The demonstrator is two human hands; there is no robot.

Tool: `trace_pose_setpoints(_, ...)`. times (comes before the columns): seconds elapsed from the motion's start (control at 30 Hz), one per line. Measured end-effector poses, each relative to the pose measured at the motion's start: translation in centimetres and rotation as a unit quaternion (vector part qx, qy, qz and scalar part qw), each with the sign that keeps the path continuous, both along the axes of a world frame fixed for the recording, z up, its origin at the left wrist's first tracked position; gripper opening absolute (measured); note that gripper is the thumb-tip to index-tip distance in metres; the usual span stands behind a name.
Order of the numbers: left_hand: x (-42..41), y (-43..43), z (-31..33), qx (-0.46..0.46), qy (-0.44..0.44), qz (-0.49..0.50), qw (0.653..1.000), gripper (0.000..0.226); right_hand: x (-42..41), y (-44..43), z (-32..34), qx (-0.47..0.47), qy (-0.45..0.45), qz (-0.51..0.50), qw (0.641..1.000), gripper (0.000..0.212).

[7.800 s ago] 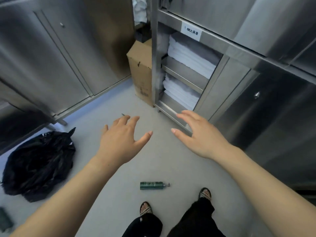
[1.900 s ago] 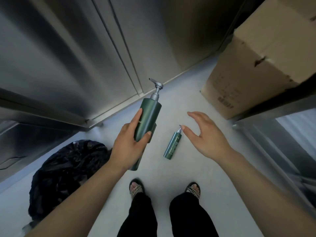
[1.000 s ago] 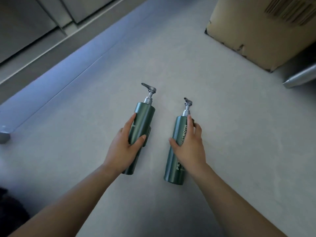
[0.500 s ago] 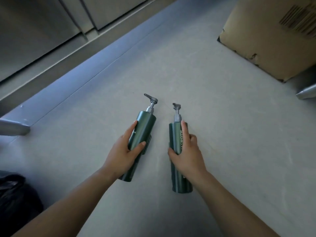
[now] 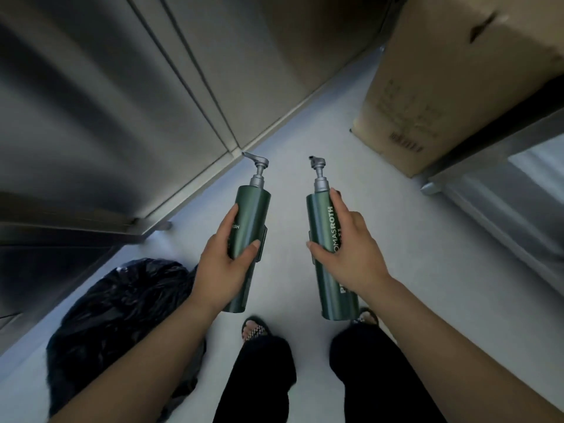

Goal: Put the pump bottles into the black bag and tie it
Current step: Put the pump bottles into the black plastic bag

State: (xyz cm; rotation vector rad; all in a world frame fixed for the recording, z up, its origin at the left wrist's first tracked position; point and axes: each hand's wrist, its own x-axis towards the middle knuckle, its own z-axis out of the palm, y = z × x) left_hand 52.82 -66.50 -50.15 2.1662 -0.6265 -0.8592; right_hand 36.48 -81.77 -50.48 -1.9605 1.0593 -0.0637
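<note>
I hold two dark green pump bottles with silver pump heads above the floor, pumps pointing away from me. My left hand grips the left bottle around its middle. My right hand grips the right bottle, which bears white lettering. The crumpled black bag lies on the floor at the lower left, below and left of my left forearm. Whether its mouth is open I cannot tell.
Steel cabinet doors fill the left and back. A cardboard box stands at the upper right beside a steel shelf frame. My legs in black trousers and sandalled feet stand on the pale grey floor.
Both bottles have come up off the floor as I rose. The view has lifted, bringing the black bag, cabinets and my feet back into sight.
</note>
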Motion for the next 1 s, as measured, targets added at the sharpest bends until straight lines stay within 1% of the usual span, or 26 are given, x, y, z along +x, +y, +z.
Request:
trace_pose_setpoints(0.1, -1.6, 0.7, 10.8, 0.019, -0.03, 0.002, 0.999, 0.07, -1.4, 0.3, 11.0, -0.014, 0.017, 0.008, 1.0, 0.095)
trace_pose_setpoints(0.2, -3.6, 1.7, 19.4, 0.025, -0.067, 0.007, 0.997, 0.072, -2.7, 0.9, 19.4, -0.036, 0.016, 0.038, 0.999, 0.094)
trace_pose_setpoints(0.27, -5.0, 2.3, 23.4, 0.028, -0.107, 0.022, 0.994, 0.073, -3.2, 1.0, 23.4, -0.047, 0.006, 0.063, 0.997, 0.093)
trace_pose_setpoints(0.4, -7.9, 4.2, 29.3, 0.048, -0.148, 0.091, 0.984, 0.072, -3.5, 1.7, 29.3, -0.077, -0.021, 0.115, 0.99, 0.092)
trace_pose_setpoints(0.53, -11.3, 7.5, 33.4, 0.077, -0.212, 0.151, 0.963, 0.071, -3.6, 2.9, 32.9, -0.102, -0.032, 0.19, 0.976, 0.093)
trace_pose_setpoints(0.63, -13.8, 11.1, 35.4, 0.097, -0.229, 0.197, 0.948, 0.071, -3.3, 5.3, 34.5, -0.103, -0.037, 0.25, 0.962, 0.093)
trace_pose_setpoints(0.73, -16.2, 15.8, 36.6, 0.135, -0.223, 0.255, 0.931, 0.07, -2.5, 9.3, 35.8, -0.091, -0.043, 0.315, 0.944, 0.093)
trace_pose_setpoints(0.8, -17.9, 19.3, 37.1, 0.152, -0.208, 0.307, 0.916, 0.069, -2.0, 12.6, 36.6, -0.086, -0.048, 0.365, 0.926, 0.093)
trace_pose_setpoints(1.0, -22.5, 29.8, 38.0, 0.147, -0.164, 0.469, 0.855, 0.069, -2.2, 24.3, 38.6, -0.106, -0.055, 0.492, 0.862, 0.093)
